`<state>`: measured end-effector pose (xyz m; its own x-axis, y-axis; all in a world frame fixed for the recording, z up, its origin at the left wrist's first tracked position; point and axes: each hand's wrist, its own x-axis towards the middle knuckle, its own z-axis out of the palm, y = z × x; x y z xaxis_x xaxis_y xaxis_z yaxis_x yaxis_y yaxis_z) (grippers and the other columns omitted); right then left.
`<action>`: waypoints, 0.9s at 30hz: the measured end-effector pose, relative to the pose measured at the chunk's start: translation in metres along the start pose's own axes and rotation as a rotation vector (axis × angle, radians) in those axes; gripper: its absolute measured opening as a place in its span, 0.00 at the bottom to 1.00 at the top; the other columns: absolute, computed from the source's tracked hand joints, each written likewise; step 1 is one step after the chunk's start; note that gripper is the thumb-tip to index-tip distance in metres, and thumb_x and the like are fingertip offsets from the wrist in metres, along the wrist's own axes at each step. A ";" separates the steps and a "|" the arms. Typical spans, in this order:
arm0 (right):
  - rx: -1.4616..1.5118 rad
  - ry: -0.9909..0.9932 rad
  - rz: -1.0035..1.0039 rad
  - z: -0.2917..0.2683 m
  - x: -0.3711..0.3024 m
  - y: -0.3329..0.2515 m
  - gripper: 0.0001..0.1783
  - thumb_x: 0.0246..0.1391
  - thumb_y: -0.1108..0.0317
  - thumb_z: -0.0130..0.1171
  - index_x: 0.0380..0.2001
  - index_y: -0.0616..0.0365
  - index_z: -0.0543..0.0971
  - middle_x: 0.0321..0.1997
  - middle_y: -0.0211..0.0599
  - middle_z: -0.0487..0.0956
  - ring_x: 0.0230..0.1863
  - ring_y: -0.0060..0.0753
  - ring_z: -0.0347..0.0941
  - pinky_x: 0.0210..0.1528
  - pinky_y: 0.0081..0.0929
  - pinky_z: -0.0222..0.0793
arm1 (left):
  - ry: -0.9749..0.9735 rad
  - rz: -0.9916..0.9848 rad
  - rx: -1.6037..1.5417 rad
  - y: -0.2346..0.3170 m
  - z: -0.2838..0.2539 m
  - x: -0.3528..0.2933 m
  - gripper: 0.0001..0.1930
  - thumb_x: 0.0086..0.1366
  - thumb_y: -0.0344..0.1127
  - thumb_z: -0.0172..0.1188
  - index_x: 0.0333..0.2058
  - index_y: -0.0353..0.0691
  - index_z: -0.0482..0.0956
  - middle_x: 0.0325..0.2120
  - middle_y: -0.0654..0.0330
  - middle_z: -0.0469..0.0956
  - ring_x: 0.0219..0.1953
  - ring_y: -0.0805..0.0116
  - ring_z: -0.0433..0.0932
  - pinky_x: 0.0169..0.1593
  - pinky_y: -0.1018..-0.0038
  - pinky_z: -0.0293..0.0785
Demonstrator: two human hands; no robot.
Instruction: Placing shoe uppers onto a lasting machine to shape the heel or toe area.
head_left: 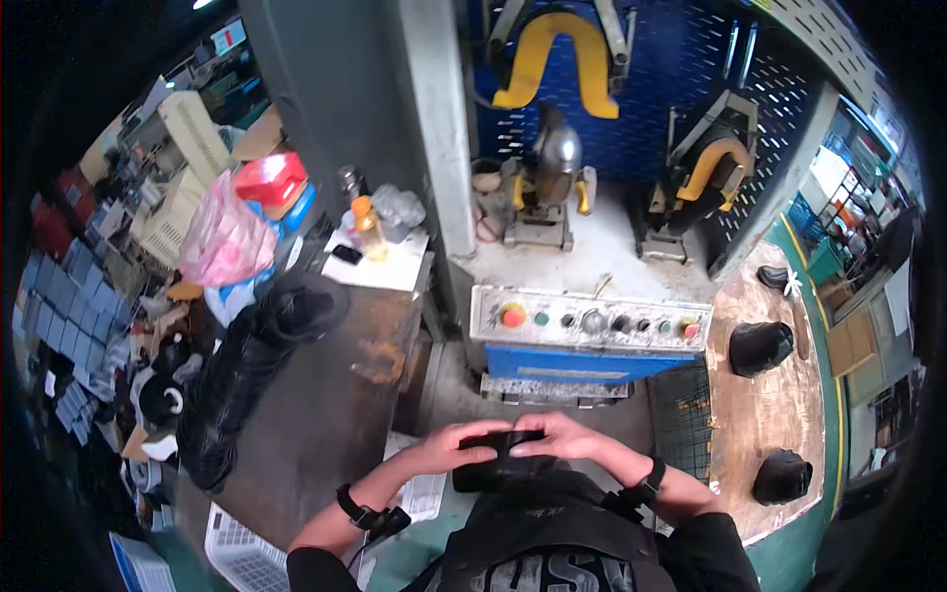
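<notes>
Close in front of my body I hold a black shoe upper (481,478) with both hands. My left hand (454,449) is closed on its left side, the thumb lying across the top. My right hand (558,436) grips the right part, fingers bent over the edge. The lower part of the upper blends into my dark apron, so its full outline is hard to see. Ahead stands a machine with a control panel (592,318), a polished metal form (560,156) and yellow curved pads (557,54). Its right station (715,170) has a dark piece under a yellow pad.
On the left, a long row of nested black uppers (242,380) lies on a dark table (340,400), near an orange-capped bottle (369,232) and a pink plastic bag (227,237). Single black uppers (761,348) sit on the right wooden table (730,414). A white basket (242,553) stands low left.
</notes>
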<state>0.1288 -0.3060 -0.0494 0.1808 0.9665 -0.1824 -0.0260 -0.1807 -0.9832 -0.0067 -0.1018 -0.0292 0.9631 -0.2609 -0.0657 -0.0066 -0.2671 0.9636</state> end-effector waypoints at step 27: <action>1.112 0.409 -0.203 -0.213 0.062 -0.029 0.24 0.60 0.50 0.44 0.51 0.54 0.69 0.51 0.33 0.74 0.50 0.29 0.71 0.53 0.30 0.66 | 0.565 0.583 0.266 0.127 -0.178 0.327 0.14 0.65 0.34 0.47 0.45 0.33 0.75 0.51 0.54 0.70 0.56 0.64 0.65 0.60 0.72 0.56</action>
<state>0.3505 -0.2795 -0.0307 0.5735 0.7930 -0.2056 -0.7586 0.4193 -0.4988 0.3556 -0.0558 0.1176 0.7751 0.0586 0.6292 -0.5377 -0.4616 0.7055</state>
